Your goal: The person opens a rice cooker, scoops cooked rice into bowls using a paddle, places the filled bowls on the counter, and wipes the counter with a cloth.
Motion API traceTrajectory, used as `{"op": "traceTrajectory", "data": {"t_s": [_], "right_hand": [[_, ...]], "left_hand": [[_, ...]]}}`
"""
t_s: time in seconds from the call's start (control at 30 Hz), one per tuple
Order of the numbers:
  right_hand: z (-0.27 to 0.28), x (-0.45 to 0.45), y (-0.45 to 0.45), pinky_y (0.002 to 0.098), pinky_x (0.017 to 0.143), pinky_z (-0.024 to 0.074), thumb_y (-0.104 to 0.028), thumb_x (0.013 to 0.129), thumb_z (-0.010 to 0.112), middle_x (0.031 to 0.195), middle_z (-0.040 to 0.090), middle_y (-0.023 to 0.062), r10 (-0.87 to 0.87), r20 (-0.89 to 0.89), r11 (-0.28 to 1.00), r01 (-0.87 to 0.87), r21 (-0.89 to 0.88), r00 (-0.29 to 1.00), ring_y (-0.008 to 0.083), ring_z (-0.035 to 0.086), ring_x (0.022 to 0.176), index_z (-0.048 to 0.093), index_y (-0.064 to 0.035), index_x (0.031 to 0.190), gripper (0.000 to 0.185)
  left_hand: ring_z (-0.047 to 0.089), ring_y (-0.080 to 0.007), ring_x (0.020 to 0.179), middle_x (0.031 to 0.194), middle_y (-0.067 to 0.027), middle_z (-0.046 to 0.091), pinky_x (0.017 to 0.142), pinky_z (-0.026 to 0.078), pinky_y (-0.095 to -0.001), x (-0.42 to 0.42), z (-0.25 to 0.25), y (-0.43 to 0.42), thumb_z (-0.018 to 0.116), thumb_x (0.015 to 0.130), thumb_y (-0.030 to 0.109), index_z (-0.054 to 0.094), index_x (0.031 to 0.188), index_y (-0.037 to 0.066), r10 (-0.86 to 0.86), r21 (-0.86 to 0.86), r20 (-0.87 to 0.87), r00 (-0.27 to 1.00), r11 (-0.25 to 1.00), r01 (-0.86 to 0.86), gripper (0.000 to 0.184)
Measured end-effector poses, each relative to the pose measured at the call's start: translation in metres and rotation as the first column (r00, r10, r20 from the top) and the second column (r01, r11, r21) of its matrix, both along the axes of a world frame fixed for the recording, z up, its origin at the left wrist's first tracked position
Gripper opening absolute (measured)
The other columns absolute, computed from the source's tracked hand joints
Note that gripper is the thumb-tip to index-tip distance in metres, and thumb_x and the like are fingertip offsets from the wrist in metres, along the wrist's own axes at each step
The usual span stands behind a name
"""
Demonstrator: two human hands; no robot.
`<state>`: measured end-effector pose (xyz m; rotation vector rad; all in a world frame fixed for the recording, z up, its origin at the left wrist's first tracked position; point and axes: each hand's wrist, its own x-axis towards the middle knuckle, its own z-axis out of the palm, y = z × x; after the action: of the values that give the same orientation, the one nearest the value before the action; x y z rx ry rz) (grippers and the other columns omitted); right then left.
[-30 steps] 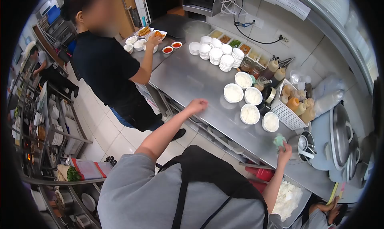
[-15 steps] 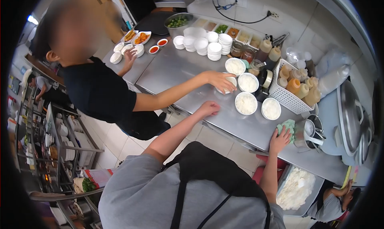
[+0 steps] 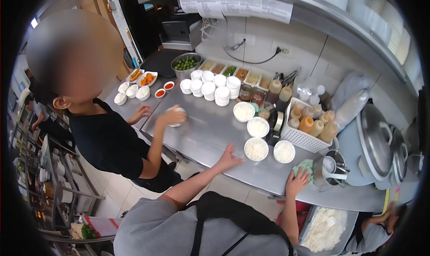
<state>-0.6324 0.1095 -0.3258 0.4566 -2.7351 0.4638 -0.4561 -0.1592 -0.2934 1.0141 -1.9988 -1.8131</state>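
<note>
My left hand (image 3: 230, 159) hovers over the front edge of the steel counter (image 3: 201, 142), fingers apart and nothing in them. Flat on a green cloth (image 3: 304, 170), my right hand (image 3: 298, 181) rests with spread fingers beside the metal pot (image 3: 328, 166). Between my hands stand several white bowls of rice, among them a front one (image 3: 256, 149) and a right one (image 3: 284, 151). To the left, a co-worker's hand (image 3: 172, 117) holds another white bowl (image 3: 176, 121) low over the counter.
The co-worker (image 3: 105, 135) stands at the left. Stacked white cups (image 3: 208, 89), a bowl of green fruit (image 3: 186, 64) and a white basket of bottles (image 3: 306, 139) line the back. A rice tub (image 3: 324, 229) sits below the counter's right part. Red sauce dishes (image 3: 160, 93) are farther left.
The co-worker's hand has drawn a bowl away from the rice bowls to the left. My left hand has spread its fingers. My right hand stays on the cloth. The view has shifted.
</note>
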Motion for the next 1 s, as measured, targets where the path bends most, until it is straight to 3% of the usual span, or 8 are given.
{"op": "traceTrajectory", "data": {"t_s": [0.03,0.07,0.1,0.17,0.23,0.33,0.73,1.0], "right_hand": [[0.001,0.000,0.001,0.0510,0.098,0.0178,-0.032,0.079,0.050,0.129,0.031,0.0156,0.001,-0.021,1.000,-0.001,-0.009,1.000,0.0364,0.024,0.121,0.040,-0.0141,0.121,0.046],[0.001,0.001,0.000,0.0512,0.097,0.0179,-0.032,0.079,0.050,0.129,0.031,0.0156,0.000,-0.010,1.000,0.000,-0.009,1.000,0.0365,0.024,0.120,0.040,-0.0139,0.120,0.046],[0.000,0.001,0.000,0.0513,0.097,0.0180,-0.032,0.079,0.051,0.129,0.031,0.0155,0.002,0.002,1.000,-0.002,-0.008,1.000,0.0366,0.024,0.120,0.041,-0.0138,0.120,0.046],[-0.001,0.002,0.000,0.0513,0.097,0.0184,-0.032,0.079,0.051,0.129,0.032,0.0156,0.009,-0.030,1.000,-0.010,-0.016,1.000,0.0369,0.025,0.120,0.041,-0.0136,0.119,0.045],[0.000,0.003,0.001,0.0515,0.096,0.0194,-0.032,0.080,0.049,0.128,0.033,0.0167,0.015,-0.038,1.000,-0.015,-0.010,0.999,0.0382,0.026,0.119,0.041,-0.0129,0.119,0.045],[-0.009,-0.001,0.003,0.0511,0.097,0.0194,-0.032,0.078,0.051,0.127,0.033,0.0156,0.015,-0.077,1.000,-0.016,-0.008,0.997,0.0370,0.026,0.119,0.042,-0.0135,0.118,0.045],[-0.018,-0.003,0.004,0.0496,0.096,0.0205,-0.033,0.080,0.050,0.127,0.034,0.0155,0.010,-0.081,1.000,-0.008,0.026,0.997,0.0369,0.027,0.119,0.041,-0.0133,0.120,0.045],[-0.011,0.000,0.003,0.0495,0.096,0.0206,-0.032,0.080,0.050,0.127,0.034,0.0151,0.010,-0.061,1.000,-0.009,0.017,0.998,0.0368,0.027,0.119,0.042,-0.0130,0.119,0.045]], "left_hand": [[0.050,-0.0239,0.096,0.118,-0.0167,0.041,0.079,0.043,-0.0345,-0.008,0.002,0.002,0.074,0.060,0.028,0.021,0.129,0.006,0.001,-0.009,-0.021,1.000,1.000,-0.001,0.090],[0.043,-0.0293,0.103,0.122,-0.0200,0.033,0.084,0.039,-0.0385,-0.016,0.005,0.004,0.076,0.056,0.032,0.011,0.131,0.005,-0.071,-0.369,-0.040,0.997,0.928,0.051,0.103],[0.037,-0.0347,0.111,0.127,-0.0234,0.025,0.089,0.035,-0.0425,-0.023,0.009,0.005,0.078,0.051,0.036,0.001,0.132,0.004,-0.135,-0.679,-0.030,0.990,0.730,0.079,0.117],[0.030,-0.0395,0.115,0.127,-0.0258,0.025,0.092,0.030,-0.0451,-0.040,0.021,0.010,0.078,0.049,0.039,0.000,0.134,0.010,-0.142,-0.643,-0.047,0.989,0.762,0.079,0.118],[0.028,-0.0398,0.116,0.126,-0.0264,0.025,0.091,0.030,-0.0456,-0.051,0.036,0.013,0.077,0.049,0.040,0.000,0.134,0.018,-0.173,-0.632,0.156,0.972,0.739,0.233,0.117],[0.031,-0.0382,0.113,0.123,-0.0253,0.029,0.089,0.031,-0.0458,-0.060,0.056,0.023,0.076,0.049,0.040,0.000,0.134,0.025,-0.164,-0.616,0.315,0.935,0.714,0.333,0.115],[0.038,-0.0323,0.102,0.113,-0.0202,0.037,0.081,0.032,-0.0448,-0.064,0.053,0.033,0.075,0.048,0.034,0.006,0.134,0.025,-0.113,-0.722,0.390,0.914,0.579,0.380,0.110],[0.038,-0.0313,0.100,0.111,-0.0175,0.037,0.081,0.033,-0.0432,-0.046,0.047,0.008,0.074,0.046,0.033,0.009,0.134,0.025,-0.025,-0.734,0.417,0.908,0.580,0.353,0.109]]}}
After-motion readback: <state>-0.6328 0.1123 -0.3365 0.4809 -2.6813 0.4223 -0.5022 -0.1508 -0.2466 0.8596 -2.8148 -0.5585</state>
